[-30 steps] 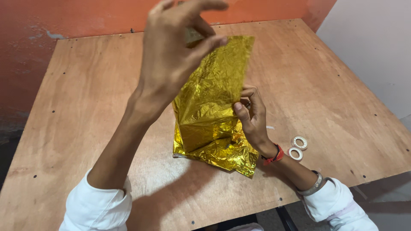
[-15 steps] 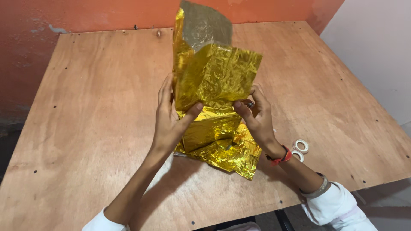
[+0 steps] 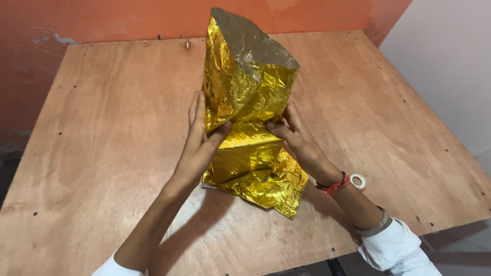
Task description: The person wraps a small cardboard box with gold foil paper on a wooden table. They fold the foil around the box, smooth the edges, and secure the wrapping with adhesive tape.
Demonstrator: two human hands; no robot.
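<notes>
A bare plywood table fills the view from the head camera, its far edge set against an orange wall and its right side running beside a pale wall. At the middle of the table stands a box wrapped in crinkled gold foil paper, tilted upright with its dull top face turned toward the camera, while the loose lower part of the sheet lies bunched on the wood near the person. The left hand presses flat against the package's left side, fingers straight and thumb folded over the front of the foil. The right hand clasps the right side, thumb pinching the foil across the front and fingers wrapped behind. A red band circles the right wrist, with a metal bangle farther up the forearm by the white sleeve. A small roll of clear tape lies on the table just beside that wrist.
</notes>
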